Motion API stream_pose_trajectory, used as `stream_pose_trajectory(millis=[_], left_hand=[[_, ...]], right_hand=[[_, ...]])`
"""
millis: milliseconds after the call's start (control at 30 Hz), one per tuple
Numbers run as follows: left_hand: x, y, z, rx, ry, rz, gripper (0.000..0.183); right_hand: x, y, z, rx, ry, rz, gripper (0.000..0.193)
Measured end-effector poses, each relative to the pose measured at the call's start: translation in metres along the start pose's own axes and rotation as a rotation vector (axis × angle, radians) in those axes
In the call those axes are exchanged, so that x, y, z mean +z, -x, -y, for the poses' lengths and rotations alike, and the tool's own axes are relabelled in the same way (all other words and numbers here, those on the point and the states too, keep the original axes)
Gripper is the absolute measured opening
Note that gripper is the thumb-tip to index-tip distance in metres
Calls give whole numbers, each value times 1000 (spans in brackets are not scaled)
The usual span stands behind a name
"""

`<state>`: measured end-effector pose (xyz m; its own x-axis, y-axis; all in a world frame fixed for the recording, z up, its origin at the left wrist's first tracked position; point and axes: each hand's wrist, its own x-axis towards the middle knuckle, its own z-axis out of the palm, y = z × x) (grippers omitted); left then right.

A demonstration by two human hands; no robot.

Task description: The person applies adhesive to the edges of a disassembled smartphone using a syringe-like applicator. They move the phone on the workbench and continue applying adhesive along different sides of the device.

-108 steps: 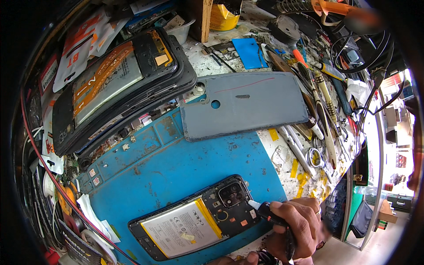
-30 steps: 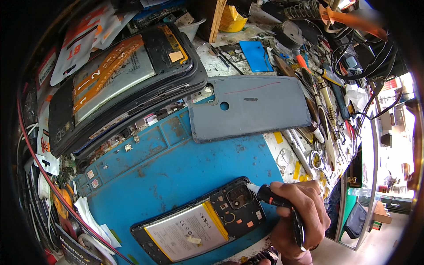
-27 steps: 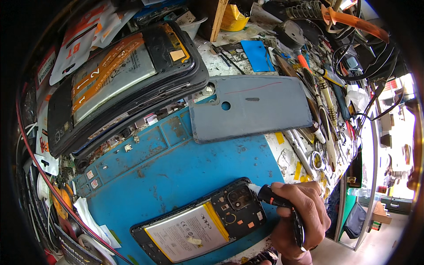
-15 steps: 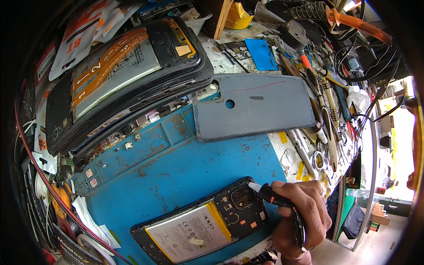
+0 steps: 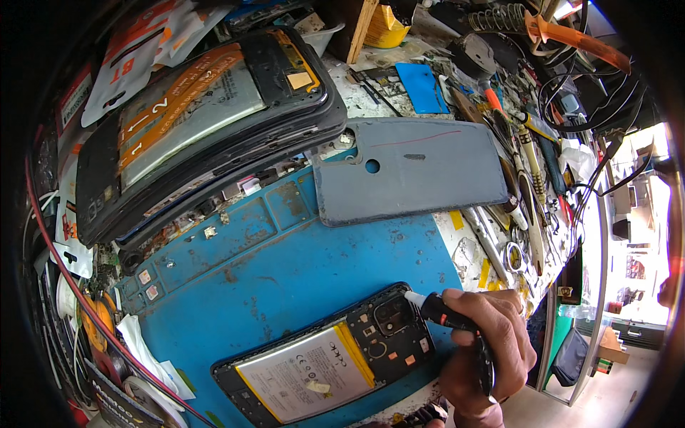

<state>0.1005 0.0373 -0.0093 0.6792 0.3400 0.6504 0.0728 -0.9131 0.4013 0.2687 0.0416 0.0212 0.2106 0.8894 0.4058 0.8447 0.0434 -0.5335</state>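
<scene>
My right hand [image 5: 492, 349] is closed around a black glue tube [image 5: 446, 314] with a white nozzle [image 5: 414, 298]. The nozzle's tip is at the upper right corner of an opened phone [image 5: 399, 349], beside its camera block [image 5: 391, 316]; whether it touches the frame I cannot tell. The phone lies tilted on a blue mat [image 5: 285, 285], with its back off and its silver battery [image 5: 300, 374] showing between yellow strips. A detached grey back cover [image 5: 435, 171] with a red line lies beyond it. My left hand is not in view.
A stack of opened phones [image 5: 207, 121] stands at the back left. Tweezers, screwdrivers and other tools [image 5: 528, 164] crowd the right side, near a soldering iron stand [image 5: 499, 18]. A red cable [image 5: 85, 307] runs along the left edge. A dark object [image 5: 428, 414] shows at the bottom.
The view has shifted slightly. My right hand keeps the glue tube at the same phone corner, with the nozzle's tip moved only a little, if at all.
</scene>
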Motion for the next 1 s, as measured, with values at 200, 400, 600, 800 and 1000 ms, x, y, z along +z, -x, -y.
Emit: stream_pose_trajectory(millis=[200,400,600,800,1000], left_hand=[[-4,3,0,14,34,68,24],[6,1,-3,-39,10,-67,25],[-4,1,-1,-11,60,56,25],[5,2,-4,-40,16,-50,25],[1,2,-3,-38,39,-23,25]], right_hand=[[0,1,1,3,1,7,25],[0,0,2,-4,-1,16,28],[1,0,3,-9,-8,20,31],[0,0,4,-11,-1,42,33],[1,1,6,-7,4,48,32]])
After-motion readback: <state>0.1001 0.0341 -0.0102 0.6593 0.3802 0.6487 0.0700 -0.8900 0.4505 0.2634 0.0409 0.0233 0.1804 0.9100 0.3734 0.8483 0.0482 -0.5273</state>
